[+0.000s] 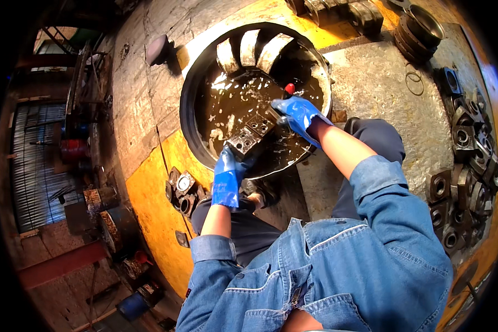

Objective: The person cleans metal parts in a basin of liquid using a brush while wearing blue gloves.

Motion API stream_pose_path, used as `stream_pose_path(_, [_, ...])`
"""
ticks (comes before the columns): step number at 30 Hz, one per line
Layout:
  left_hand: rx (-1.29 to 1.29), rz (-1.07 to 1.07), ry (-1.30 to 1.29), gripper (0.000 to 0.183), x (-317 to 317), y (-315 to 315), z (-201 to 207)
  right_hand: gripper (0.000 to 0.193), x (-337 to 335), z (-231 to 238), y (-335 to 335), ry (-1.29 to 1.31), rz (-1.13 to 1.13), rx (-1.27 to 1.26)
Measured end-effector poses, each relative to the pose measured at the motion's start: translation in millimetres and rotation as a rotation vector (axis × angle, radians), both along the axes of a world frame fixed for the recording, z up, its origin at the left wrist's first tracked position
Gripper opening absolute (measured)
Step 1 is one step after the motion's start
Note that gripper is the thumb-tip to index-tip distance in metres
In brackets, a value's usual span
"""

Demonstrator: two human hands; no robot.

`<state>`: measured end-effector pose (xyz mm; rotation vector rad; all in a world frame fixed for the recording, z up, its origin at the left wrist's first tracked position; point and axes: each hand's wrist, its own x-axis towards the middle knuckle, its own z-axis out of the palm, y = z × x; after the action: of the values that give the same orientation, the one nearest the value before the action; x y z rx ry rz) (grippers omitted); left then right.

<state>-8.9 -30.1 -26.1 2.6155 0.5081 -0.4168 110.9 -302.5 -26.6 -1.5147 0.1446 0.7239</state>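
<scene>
Over a round black basin (187, 110) of dark, murky liquid, my left hand (227, 174), in a blue rubber glove, grips the near end of a metal block with round holes (244, 141). The block is tilted, wet and dirty. My right hand (300, 115), gloved the same way, is closed round a tool whose red end (289, 88) sticks out above the fingers. The tool's working end is close to the far right end of the block; its kind is hidden by the glove. Pale curved pieces (250, 48) stand along the basin's far rim.
Several dirty metal parts (185, 188) lie left of my knees, and many square flanged parts (463, 138) are heaped at the right. Ring-shaped metal pieces (420, 30) are stacked at the far right, near a thin ring (414, 80). A rounded grey object (157, 50) stands left of the basin.
</scene>
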Motion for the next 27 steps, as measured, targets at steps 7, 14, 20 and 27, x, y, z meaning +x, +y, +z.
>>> stream_pose_path(7, [-0.018, -0.109, -0.109, 0.061, 3, -4, 2, 0.046, -19, 43, 1, -0.252, 0.142, -0.029])
stream_pose_path(14, [0.036, -0.061, -0.042, 0.056, 6, -11, 11, 0.019, 15, -15, 30, -0.375, 0.14, -0.014])
stream_pose_path(20, [-0.003, -0.043, -0.036, 0.058, 8, -4, 2, 0.009, -10, -4, 35, -0.57, 0.063, -0.212])
stream_pose_path(27, [0.049, -0.027, 0.004, 0.056, 4, -4, 10, 0.018, -16, -11, 39, -0.623, 0.236, -0.238])
